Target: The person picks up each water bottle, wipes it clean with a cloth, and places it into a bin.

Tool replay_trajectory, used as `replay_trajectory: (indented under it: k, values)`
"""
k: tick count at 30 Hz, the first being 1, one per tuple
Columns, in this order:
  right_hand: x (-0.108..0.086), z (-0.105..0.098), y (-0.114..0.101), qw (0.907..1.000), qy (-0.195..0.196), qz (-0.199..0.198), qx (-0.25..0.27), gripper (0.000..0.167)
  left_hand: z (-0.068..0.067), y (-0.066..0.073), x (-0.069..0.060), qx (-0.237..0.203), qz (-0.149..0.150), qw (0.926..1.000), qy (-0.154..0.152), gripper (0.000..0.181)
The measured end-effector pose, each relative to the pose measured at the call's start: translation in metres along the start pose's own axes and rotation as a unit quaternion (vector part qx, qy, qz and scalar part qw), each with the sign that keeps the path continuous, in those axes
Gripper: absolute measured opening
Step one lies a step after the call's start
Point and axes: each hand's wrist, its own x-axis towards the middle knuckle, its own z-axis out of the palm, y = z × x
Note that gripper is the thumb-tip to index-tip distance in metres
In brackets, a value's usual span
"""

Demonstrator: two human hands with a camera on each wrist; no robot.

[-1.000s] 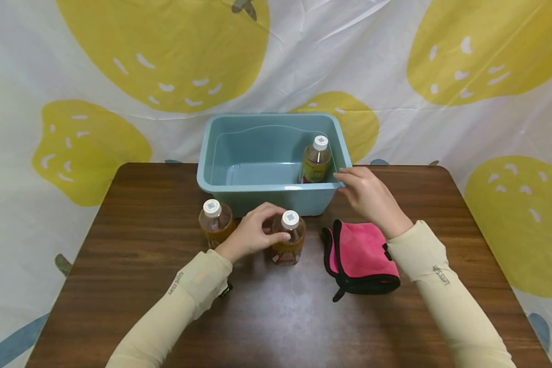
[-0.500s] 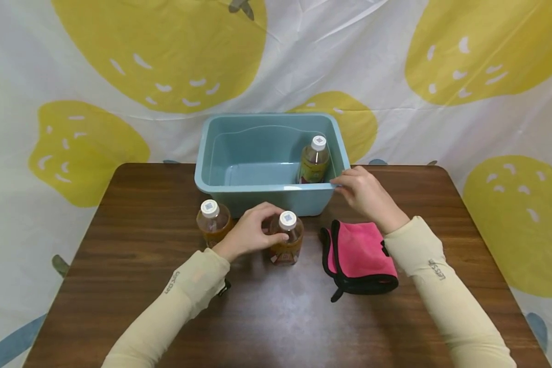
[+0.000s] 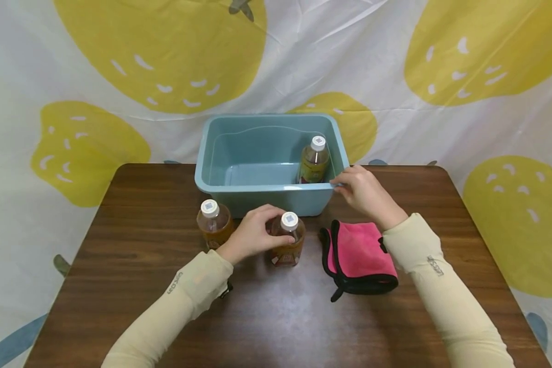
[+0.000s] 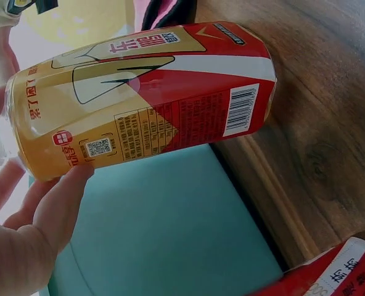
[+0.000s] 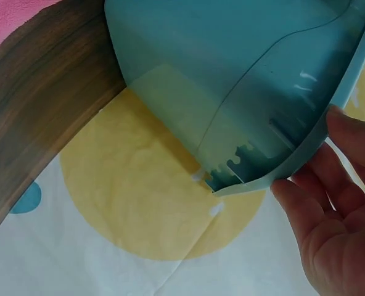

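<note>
Bin [image 3: 303,202] looked plastic, smooth and semi-glossy, pale glare along rim [image 3: 267,188]. Held bottle [image 3: 288,251] was clear plastic at neck, wrapped in slick, shiny printed film [image 4: 145,95]; white cap [image 3: 289,221] looked smooth plastic. Second bottle [image 3: 215,230] and third bottle [image 3: 314,166], inside bin, looked like similar clear plastic. Folded pink towel [image 3: 365,250] was cloth, matt, fuzzy pile, dark fabric binding [image 3: 370,284] at edge. Worktop [image 3: 142,245] showed wood grain, smooth, soft sheen near middle. Backdrop [image 3: 331,46] was thin printed fabric, faintly creased. Sleeves [image 3: 158,312] were matt, smooth cloth.
</note>
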Motion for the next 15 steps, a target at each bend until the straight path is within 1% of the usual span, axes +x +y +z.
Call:
replay_trajectory:
  k: [2, 6, 9, 12, 15]
  values:
    - [0.001, 0.0, 0.0, 1.0, -0.004, 0.001, 0.001, 0.015, -0.001, 0.0, 0.001, 0.009, -0.001, 1.0, -0.001, 0.044]
    - [0.001, 0.001, 0.0, 1.0, -0.001, 0.002, -0.001, 0.014, -0.002, 0.002, 0.004, 0.026, 0.007, 0.9996, -0.005, 0.042]
    - [0.001, 0.0, 0.0, 1.0, 0.0, 0.004, 0.0, 0.014, -0.006, 0.007, 0.007, 0.034, 0.01, 0.9993, -0.01, 0.041]
    - [0.001, 0.0, 0.0, 1.0, 0.002, 0.004, 0.002, 0.014, -0.014, 0.016, 0.008, 0.039, 0.009, 0.999, -0.02, 0.04]
    - [0.002, 0.001, 0.0, 1.0, 0.004, 0.001, 0.004, 0.014, -0.028, 0.029, 0.008, 0.042, 0.013, 0.9986, -0.03, 0.039]
